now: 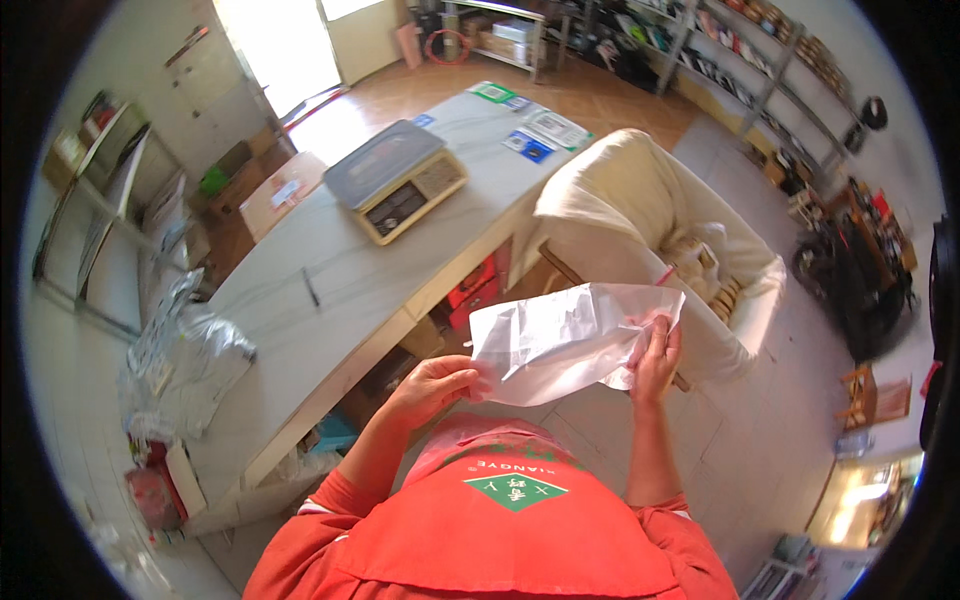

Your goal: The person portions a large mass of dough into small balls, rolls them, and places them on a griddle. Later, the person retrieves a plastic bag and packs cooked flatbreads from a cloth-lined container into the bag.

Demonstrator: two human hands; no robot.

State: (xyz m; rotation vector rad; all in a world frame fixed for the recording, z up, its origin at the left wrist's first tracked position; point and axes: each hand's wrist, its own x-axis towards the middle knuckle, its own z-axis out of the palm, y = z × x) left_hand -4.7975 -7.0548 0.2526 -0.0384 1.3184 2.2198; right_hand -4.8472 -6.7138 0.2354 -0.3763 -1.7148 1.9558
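Note:
A thin white plastic bag (555, 330) is stretched out flat between my two hands, in front of my red apron (510, 540). My left hand (442, 379) pinches its left edge between thumb and fingers. At the other end my right hand (654, 360) grips the bag, which bunches and creases there. Just beyond the right hand stands a cloth-lined basket (761, 300). Inside it, round tan baked goods (724, 300) lie partly covered by clear plastic and the cream cloth (607, 180).
A marbled counter (360, 292) runs along the left, bearing a weighing scale (397, 180), a dark pen (310, 286) and several printed code cards (551, 131). Crumpled plastic bags (195, 352) heap at its near left end. Shelving (772, 82) lines the far right wall.

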